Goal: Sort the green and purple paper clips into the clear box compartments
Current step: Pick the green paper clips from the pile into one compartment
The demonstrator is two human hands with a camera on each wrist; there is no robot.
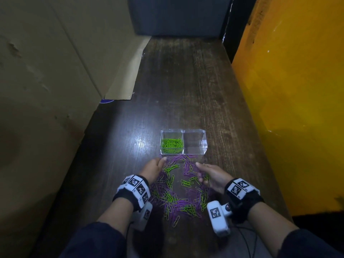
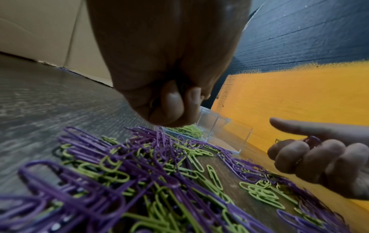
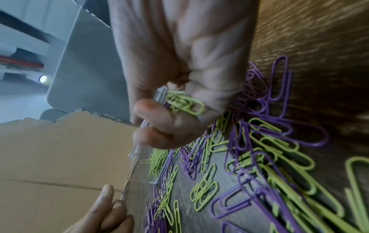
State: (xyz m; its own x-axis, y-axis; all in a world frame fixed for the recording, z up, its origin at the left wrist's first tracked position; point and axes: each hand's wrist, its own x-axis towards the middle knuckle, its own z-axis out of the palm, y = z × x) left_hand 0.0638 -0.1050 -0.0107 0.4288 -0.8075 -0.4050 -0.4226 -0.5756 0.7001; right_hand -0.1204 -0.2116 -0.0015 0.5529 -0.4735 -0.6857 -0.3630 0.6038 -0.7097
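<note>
A clear two-compartment box [image 1: 183,154] stands on the table; its left compartment holds green paper clips [image 1: 171,145] and its right compartment [image 1: 195,144] looks empty. A mixed pile of green and purple paper clips [image 1: 176,194] lies just in front of it. My left hand [image 1: 162,162] hovers at the pile's left edge near the box's front corner, fingers curled into the palm [image 2: 175,102], with a sliver of green clip between them. My right hand [image 1: 200,174] is over the pile's right side; its curled fingers grip a bunch of green clips [image 3: 185,102], index finger pointing out.
The dark wooden table [image 1: 186,81] is narrow. A cardboard wall [image 1: 55,62] lines its left side and a yellow wall [image 1: 288,90] its right. A dark panel [image 1: 176,15] closes the far end. Cables hang off the table's near edge.
</note>
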